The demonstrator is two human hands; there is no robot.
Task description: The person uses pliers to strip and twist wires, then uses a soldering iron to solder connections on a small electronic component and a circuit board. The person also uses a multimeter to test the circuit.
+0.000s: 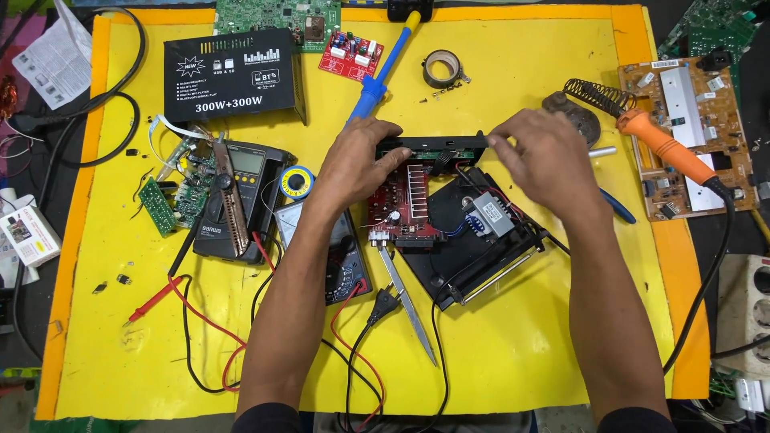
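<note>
A yellow mat (513,321) with an orange border covers most of the tabletop, matte and scuffed, its widest bare stretch lying toward the near edge and the right side. On its far left stands a black rectangular box (233,76) with white print on its face. Near the middle sits the open black chassis (473,256), a flat plastic tray turned at an angle, carrying a red circuit board (401,208) with a ribbed silver heat sink and a grey boxy transformer (488,215). Along its far edge runs a long narrow black front panel (433,146), and both hands are on it. The left hand (361,160) clasps the panel's left end, fingers curled over the top. The right hand (545,156) pinches the right end between thumb and fingertips, the rest of the fingers arched.

To the right lies a tan circuit board (690,136) past the mat's border, and an orange-handled soldering iron (666,148) rests in a coiled wire stand. A blue-handled tool (377,80) points away behind the left hand. Left of the chassis a black multimeter (241,204) lies crowded by pliers and small green boards, a second meter (341,256) beside it, red and black leads (200,321) looping loosely toward the near edge. A roll of tape (441,68) sits alone at the far side.
</note>
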